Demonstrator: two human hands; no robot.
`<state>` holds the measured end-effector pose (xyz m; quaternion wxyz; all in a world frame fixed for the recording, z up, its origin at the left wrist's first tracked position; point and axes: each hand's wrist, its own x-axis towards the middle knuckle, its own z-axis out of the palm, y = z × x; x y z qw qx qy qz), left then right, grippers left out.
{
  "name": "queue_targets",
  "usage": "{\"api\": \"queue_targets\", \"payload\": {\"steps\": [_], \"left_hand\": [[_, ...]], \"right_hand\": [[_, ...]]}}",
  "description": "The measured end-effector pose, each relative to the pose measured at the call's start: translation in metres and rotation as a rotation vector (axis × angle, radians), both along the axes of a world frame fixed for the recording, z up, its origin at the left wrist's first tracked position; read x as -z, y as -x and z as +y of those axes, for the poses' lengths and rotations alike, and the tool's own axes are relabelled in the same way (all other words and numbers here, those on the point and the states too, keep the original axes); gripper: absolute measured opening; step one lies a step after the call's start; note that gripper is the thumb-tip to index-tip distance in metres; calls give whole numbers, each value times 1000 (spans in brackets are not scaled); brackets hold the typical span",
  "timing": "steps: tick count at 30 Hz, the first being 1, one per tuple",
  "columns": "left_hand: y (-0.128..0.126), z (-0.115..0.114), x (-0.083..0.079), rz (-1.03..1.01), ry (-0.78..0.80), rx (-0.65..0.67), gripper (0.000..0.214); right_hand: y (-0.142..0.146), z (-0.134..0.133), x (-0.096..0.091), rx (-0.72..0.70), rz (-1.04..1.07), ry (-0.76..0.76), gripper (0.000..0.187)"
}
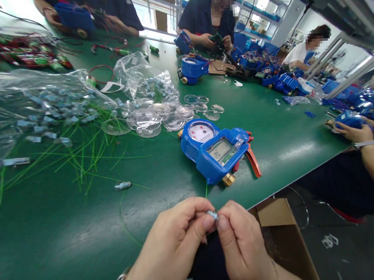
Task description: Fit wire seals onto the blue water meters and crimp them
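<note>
My left hand [176,236] and my right hand [240,238] meet in front of the table edge. Between their thumbs and fingertips they pinch a small light-blue clear wire seal [212,215]. A green wire runs up from the fingers toward the blue water meter [211,151]. The meter lies just beyond my hands, with a round dial, a grey display and brass ends. Red-handled pliers [253,159] are partly hidden behind it. Another loose seal [122,186] rests on the table to the left, its green wire trailing.
Plastic bags [2,110] of seals with green wires cover the left. Clear round discs [147,119] lie beyond the meter. More blue meters [194,69] stand farther back, where co-workers handle parts. A cardboard box [275,212] sits below the table edge at right.
</note>
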<state>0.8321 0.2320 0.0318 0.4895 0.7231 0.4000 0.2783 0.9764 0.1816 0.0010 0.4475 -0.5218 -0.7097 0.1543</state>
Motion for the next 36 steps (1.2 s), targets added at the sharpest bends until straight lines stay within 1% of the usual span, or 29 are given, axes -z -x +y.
{"api": "queue_targets", "payload": {"steps": [4,6,7,11,12,14,15,16,19,20,21,22,25,26,27,28,29,31,32,33,34,35,36], "left_hand": [[0,2,0,10,-103,-10,11],[1,2,1,2,-110,-21,12],[0,1,1,-1,-106,-33,13],[-2,-3,-1,-48,-72,-65,14],[-2,-4,-2,-63,-64,-70,14],[-4,-5,-3,-81,-52,-74,13],[-4,-6,-4,-85,-50,-71,13],[-4,-6,-4,-85,-51,-66,13],[-3,-7,-3,-71,-75,-38,15],[-3,-7,-3,-60,-88,-35,16],[-2,-7,-3,-51,-102,-39,17],[-2,-7,-2,-47,-115,-50,17],[-2,-7,-2,-62,-128,-92,14],[-2,-7,-2,-70,-126,-99,13],[-3,-7,-2,-78,-126,-100,13],[-4,-7,-2,-81,-124,-94,13],[-5,-8,-2,-81,-125,-85,13],[-5,-8,-2,-74,-132,-64,15],[-5,-7,-1,-68,-136,-58,15],[-5,-7,0,-62,-137,-62,16],[-4,-7,0,-62,-140,-77,16],[-3,-6,1,-67,-140,-95,15],[-3,-6,2,-73,-138,-111,14]], "right_hand": [[3,-1,3,78,-98,-103,16],[4,-2,4,78,-72,-89,16],[4,-3,3,69,-23,-41,16],[4,-8,2,34,297,300,23],[4,-8,2,41,334,332,24],[4,-7,1,50,367,328,24],[4,-6,0,38,422,338,24],[4,-4,-2,-4,530,397,25],[3,3,-7,-254,1035,771,27],[3,4,-7,-309,1114,834,28],[2,4,-7,-311,1084,823,27],[2,3,-5,-254,955,739,25],[0,-2,3,25,321,265,16],[0,-4,5,84,164,133,15],[0,-4,7,111,95,54,17],[0,-4,7,107,94,33,20],[0,-2,7,86,132,58,26],[1,1,3,-21,285,238,35],[2,2,2,-87,365,341,38],[3,2,1,-134,411,411,38],[3,2,2,-143,415,425,34],[4,1,3,-113,386,388,28],[4,-1,5,-49,318,297,21]]}}
